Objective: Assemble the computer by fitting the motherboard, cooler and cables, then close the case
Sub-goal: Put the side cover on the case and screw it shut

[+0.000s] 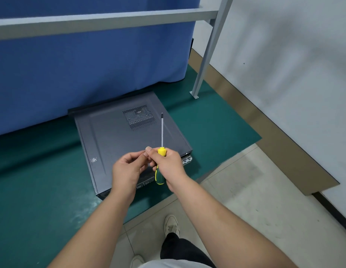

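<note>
**Grey steel case closed on the green mat, screwdriver held above it**

Grey sheet metal covers the flat desktop computer case (118, 144), which lies on its side on a dark green floor mat (33, 180) with its side panel on and a square patch of perforated vent holes (139, 118) facing up. The near right corner of the case shows a pale strip of its rear edge peeking out below the panel. The case sits close to a hanging blue cloth curtain (91, 64) at the back, and a pale grey metal frame (203, 60) crosses overhead and drops one leg to the mat to the right of the case.

Above the near end of the case, the right hand (169, 164) has its fingers curled round the yellow-and-green handle of a Phillips screwdriver (161, 151), whose slim steel shaft points up and away, over the panel. The left hand (126, 171) is just beside it, fingers bent, its fingertips pinched together and meeting the right thumb; whether something small is held between them cannot be told.

Below, on beige floor tiles (236, 200), one white shoe (171, 224) and a dark trouser leg (179, 248) show. A white wall (294, 64) with a brown skirting strip runs along the right.
</note>
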`<state>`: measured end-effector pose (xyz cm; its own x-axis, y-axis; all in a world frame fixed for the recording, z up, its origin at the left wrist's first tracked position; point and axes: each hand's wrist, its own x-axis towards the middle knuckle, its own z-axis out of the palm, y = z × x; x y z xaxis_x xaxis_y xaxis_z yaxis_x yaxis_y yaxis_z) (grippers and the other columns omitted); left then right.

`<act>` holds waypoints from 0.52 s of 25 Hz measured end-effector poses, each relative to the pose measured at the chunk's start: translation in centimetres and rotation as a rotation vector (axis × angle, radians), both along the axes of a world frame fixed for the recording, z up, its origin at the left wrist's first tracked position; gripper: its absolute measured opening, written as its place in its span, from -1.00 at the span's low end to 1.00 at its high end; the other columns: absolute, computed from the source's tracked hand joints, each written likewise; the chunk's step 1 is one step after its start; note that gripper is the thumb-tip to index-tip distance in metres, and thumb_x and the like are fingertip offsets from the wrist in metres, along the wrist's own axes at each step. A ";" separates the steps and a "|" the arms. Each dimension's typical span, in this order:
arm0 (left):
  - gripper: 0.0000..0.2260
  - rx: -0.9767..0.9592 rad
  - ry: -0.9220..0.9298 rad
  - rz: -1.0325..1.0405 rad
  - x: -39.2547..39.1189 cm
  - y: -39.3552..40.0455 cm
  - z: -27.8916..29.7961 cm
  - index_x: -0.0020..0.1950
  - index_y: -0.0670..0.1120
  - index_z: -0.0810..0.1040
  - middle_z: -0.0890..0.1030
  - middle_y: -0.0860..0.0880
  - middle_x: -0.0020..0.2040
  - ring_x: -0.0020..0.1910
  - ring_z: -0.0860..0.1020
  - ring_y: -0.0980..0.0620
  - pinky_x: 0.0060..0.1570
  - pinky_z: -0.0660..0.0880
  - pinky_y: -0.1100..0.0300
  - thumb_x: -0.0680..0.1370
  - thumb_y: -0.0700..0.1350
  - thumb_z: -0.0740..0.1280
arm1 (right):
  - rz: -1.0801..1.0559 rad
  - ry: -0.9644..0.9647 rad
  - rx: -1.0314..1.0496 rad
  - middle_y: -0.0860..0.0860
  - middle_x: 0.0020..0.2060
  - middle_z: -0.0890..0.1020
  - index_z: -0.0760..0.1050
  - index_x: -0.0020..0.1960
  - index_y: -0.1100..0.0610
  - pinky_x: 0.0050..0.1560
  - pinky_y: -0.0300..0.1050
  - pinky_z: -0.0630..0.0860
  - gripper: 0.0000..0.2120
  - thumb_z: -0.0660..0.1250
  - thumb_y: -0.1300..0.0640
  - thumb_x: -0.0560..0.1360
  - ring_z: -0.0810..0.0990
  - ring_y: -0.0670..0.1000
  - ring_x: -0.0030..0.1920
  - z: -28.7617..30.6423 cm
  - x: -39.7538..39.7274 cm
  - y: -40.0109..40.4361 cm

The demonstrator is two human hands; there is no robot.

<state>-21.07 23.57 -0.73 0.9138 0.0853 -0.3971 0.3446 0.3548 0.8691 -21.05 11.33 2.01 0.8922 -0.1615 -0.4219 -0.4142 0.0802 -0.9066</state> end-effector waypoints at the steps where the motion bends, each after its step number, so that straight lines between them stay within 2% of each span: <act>1: -0.91 -0.001 0.019 0.029 0.1 -0.4 0.1 -0.01 -0.20 0.70 0.74 -0.22 -0.03 0.03 0.71 -0.20 0.14 0.62 -0.03 0.54 -0.19 0.51 | 0.005 -0.010 -0.026 0.01 -0.36 0.63 0.67 0.00 0.16 -0.21 -0.16 0.55 -0.74 0.49 -0.05 0.52 0.57 -0.05 -0.32 0.1 0.0 -0.1; 5: -0.94 0.038 0.071 0.113 0.5 -1.3 0.6 -0.05 -0.18 0.67 0.74 -0.18 -0.11 -0.09 0.72 -0.11 -0.01 0.64 0.07 0.55 -0.20 0.49 | 0.057 -0.027 -0.096 -0.01 -0.34 0.67 0.68 -0.02 0.06 -0.19 -0.17 0.59 -0.75 0.47 -0.13 0.51 0.60 -0.09 -0.31 0.2 0.3 -0.4; 8: -0.93 -0.006 0.119 0.142 1.0 -1.5 0.7 -0.09 -0.16 0.60 0.72 -0.15 -0.18 -0.18 0.70 -0.04 -0.18 0.63 0.18 0.57 -0.24 0.45 | 0.106 -0.039 -0.103 -0.01 -0.34 0.69 0.66 -0.03 0.10 -0.24 -0.19 0.59 -0.70 0.45 -0.15 0.52 0.63 -0.06 -0.33 0.3 1.0 -0.6; 11: -0.94 -0.155 0.154 0.150 1.3 -1.2 1.2 -0.04 -0.15 0.57 0.73 -0.14 -0.12 -0.17 0.70 -0.01 -0.08 0.63 0.16 0.59 -0.28 0.39 | 0.124 -0.004 -0.086 0.03 -0.34 0.71 0.59 0.02 0.12 -0.33 -0.14 0.62 -0.61 0.37 -0.23 0.56 0.69 0.03 -0.36 0.5 1.6 -1.4; 13: -0.94 -0.272 0.169 0.171 1.6 -0.8 1.4 0.00 -0.14 0.55 0.74 -0.16 -0.03 -0.06 0.72 -0.03 0.01 0.62 0.13 0.61 -0.29 0.36 | 0.157 0.073 -0.141 -0.01 -0.46 0.63 0.53 0.04 0.13 -0.44 -0.14 0.56 -0.53 0.30 -0.31 0.56 0.60 0.01 -0.48 0.4 1.7 -2.3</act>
